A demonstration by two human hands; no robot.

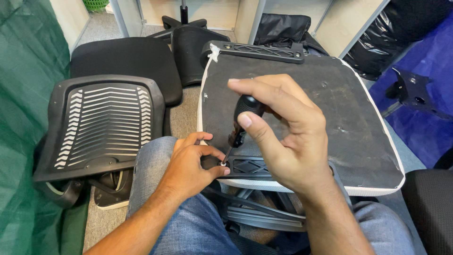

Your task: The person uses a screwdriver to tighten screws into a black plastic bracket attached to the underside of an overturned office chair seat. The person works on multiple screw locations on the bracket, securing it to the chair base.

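An upturned chair seat (pixel 330 99) with a dark grey underside and a white rim rests across my lap. My right hand (pixel 283 132) grips a black-handled screwdriver (pixel 243 118), its tip set on a screw at the end of a black plastic bracket (pixel 250 166) on the seat's near edge. My left hand (pixel 193 165) pinches that bracket end beside the screw, thumb and fingers touching it. A second black bracket (pixel 257 51) lies along the seat's far edge.
A black slatted chair back (pixel 101 125) lies at my left knee, with a black seat cushion (pixel 125 59) beyond it. Green netting (pixel 23 118) hangs at the left. Blue sheeting (pixel 424 94) with a black metal part (pixel 410 89) lies to the right.
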